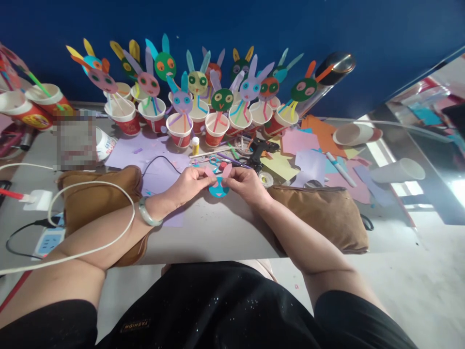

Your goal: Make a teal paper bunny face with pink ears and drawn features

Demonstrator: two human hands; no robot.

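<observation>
Between my two hands is a blue round paper bunny face (218,189) with pink paper ears (227,170) at its top. My left hand (192,186), with a pale bangle (149,213) at the wrist, pinches the left ear's base between thumb and fingers. On the other side my right hand (249,185) pinches the right ear the same way. The face is just above the grey table (214,232); whether it touches the surface I cannot tell. Small pink pieces show on the blue face, partly covered by the fingertips.
Finished paper bunnies (182,102) stand in several paper cups (179,132) along the back. A glue gun (261,150), glue stick (195,145), tape roll (266,179) and coloured paper (300,143) lie before them. Brown pouches (323,215) support both forearms. A white cable (109,184) crosses my left arm.
</observation>
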